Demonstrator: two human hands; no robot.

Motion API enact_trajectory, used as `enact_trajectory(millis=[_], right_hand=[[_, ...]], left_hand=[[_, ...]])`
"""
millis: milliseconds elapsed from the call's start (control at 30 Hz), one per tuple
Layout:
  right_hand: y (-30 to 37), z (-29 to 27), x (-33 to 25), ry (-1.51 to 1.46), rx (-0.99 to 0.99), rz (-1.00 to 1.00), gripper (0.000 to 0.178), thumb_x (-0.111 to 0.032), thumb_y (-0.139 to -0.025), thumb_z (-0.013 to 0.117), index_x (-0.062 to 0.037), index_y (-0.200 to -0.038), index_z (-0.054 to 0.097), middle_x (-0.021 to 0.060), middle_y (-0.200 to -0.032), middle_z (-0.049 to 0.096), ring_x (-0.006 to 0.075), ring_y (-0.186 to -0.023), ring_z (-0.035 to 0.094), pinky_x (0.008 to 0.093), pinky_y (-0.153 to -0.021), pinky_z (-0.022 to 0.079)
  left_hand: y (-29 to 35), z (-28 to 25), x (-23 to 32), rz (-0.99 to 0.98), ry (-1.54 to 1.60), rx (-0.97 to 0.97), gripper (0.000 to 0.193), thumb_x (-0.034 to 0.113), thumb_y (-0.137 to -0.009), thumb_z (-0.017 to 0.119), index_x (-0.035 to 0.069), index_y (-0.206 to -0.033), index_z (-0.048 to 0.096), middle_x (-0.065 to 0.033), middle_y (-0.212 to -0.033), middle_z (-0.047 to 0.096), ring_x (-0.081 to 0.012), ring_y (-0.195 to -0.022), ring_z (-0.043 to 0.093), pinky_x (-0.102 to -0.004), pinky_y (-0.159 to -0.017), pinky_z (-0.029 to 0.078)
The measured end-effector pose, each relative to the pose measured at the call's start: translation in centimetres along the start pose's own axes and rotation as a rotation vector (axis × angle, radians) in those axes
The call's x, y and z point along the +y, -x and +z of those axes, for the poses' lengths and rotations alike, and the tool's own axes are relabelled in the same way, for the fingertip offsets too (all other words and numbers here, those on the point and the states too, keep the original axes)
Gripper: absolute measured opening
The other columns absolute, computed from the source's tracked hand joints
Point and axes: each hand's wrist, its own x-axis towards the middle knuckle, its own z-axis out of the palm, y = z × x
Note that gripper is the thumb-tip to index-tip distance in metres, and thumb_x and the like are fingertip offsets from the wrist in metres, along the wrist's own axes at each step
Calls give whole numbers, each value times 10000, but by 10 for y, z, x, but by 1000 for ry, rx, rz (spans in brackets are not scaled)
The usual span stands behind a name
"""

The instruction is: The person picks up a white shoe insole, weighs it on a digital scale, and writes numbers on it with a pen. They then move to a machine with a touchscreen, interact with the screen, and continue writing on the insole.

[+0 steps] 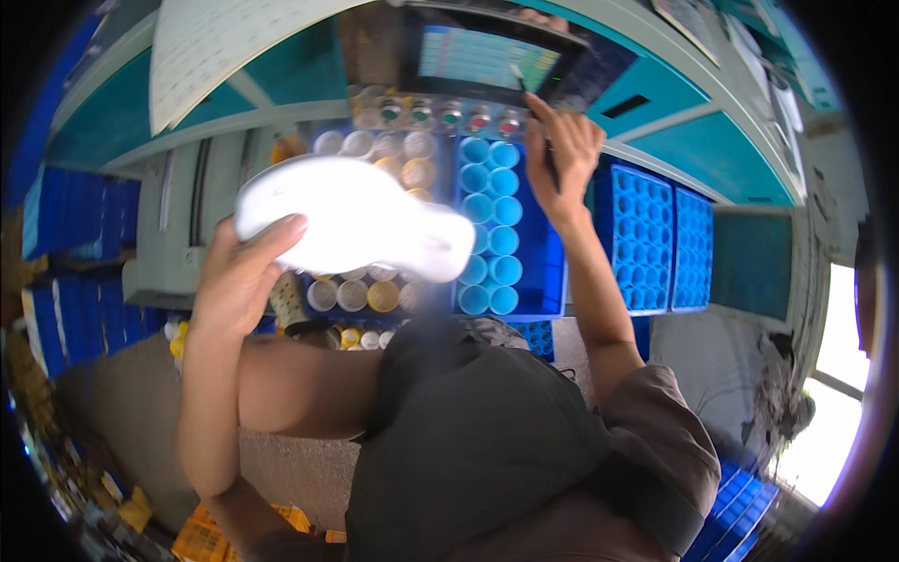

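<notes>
One smooth, rounded white object (351,220) sits in the left hand (242,279).

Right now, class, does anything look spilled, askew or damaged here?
Nothing stands out: the light-blue cups sit in neat columns. Glare could hide damage on the white object in the left hand.

You are in a factory or workshop. Just beyond your right hand (567,150) is a control screen (482,58), with a row of push buttons (449,116) nearer you, set amid teal panels (670,89). Blue trays (671,245) of round cups stand right of that hand; blue bins (80,214) stack up left of your left hand (242,279).
</notes>
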Motion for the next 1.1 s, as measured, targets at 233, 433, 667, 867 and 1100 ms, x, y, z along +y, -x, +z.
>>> enact_trajectory(millis=[233, 433, 667, 867, 1100], right_hand=[[1, 4, -11, -65, 25, 10, 266, -37, -775, 697, -63, -1039, 679, 33, -753, 635, 178, -716, 569, 331, -777, 357], [-2, -3, -14, -58, -22, -8, 284, -62, -780, 699, -73, -1063, 671, 27, -843, 650, 179, -788, 579, 334, -802, 348], [-4, 1, -12, -8, 47, 25, 255, -26, -771, 672, -76, -1020, 695, 13, -797, 666, 158, -751, 584, 333, -802, 360], [-7, 6, -9, -34, 50, -30, 250, -47, -767, 687, -81, -1015, 698, 12, -805, 671, 156, -770, 589, 340, -801, 355], [-12, 8, -13, -35, 39, -38, 243, -4, -779, 653, -31, -1016, 700, 42, -769, 657, 159, -734, 582, 316, -808, 342]], left_hand=[[2, 3, 2, 18, 3, -5, 415, 93, -824, 722, -100, -1161, 575, -142, -1065, 653, -187, -949, 637, -326, -810, 531], [3, 4, 5, 24, -41, 0, 399, 90, -856, 682, -88, -1186, 547, -152, -1100, 641, -203, -1014, 626, -349, -870, 518], [1, 1, 2, 21, -35, -5, 444, 121, -854, 678, -82, -1220, 530, -157, -1125, 632, -215, -1048, 613, -358, -889, 497], [-1, -1, 1, 26, -35, 6, 445, 138, -851, 691, -74, -1212, 538, -155, -1114, 637, -205, -1032, 619, -341, -879, 497], [-1, 0, 1, 23, -59, 34, 453, 155, -848, 700, -67, -1209, 540, -146, -1113, 638, -199, -1025, 617, -335, -871, 495]])
